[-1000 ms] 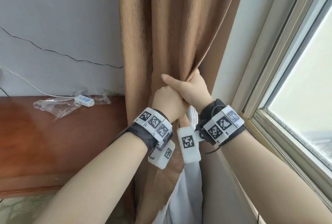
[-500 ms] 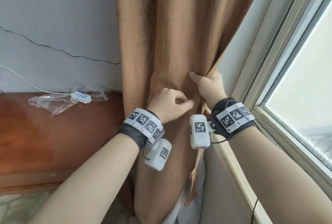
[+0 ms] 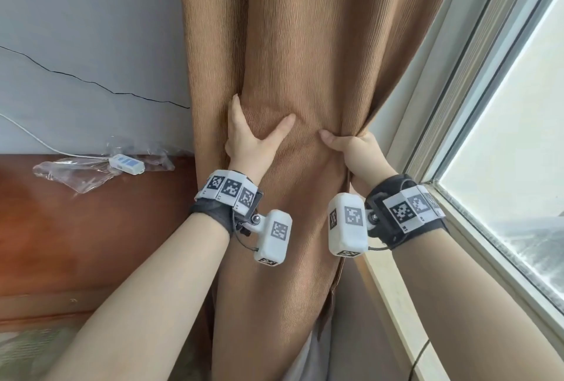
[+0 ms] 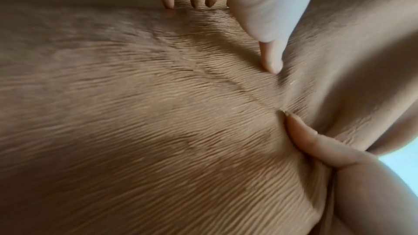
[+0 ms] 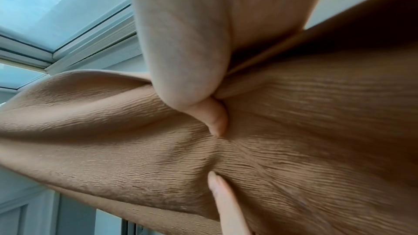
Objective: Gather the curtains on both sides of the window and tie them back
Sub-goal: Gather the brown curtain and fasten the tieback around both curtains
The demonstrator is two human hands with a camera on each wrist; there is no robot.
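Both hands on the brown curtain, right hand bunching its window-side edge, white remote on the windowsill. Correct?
One error: the white remote lies on the wooden surface left of the brown curtain, not the windowsill; the head view shows it. Left hand and right hand are as you say.

The brown curtain (image 3: 305,60) fills the middle of the head view from top to bottom, a wall of folds between the grey wall (image 3: 91,29) on the left and the window frame (image 3: 476,105) on the right. The left hand (image 3: 247,142) and right hand (image 3: 354,151) both lie against the fabric, with a bare strip of cloth between them. Left of the curtain there is open air above the bench (image 3: 91,228), broken only by a crumpled plastic bag (image 3: 79,173) and a small white remote (image 3: 126,164) on a cord near the wall. To the right, the sill (image 3: 396,304) and glass close off the side; only a narrow gap runs between curtain edge and frame.
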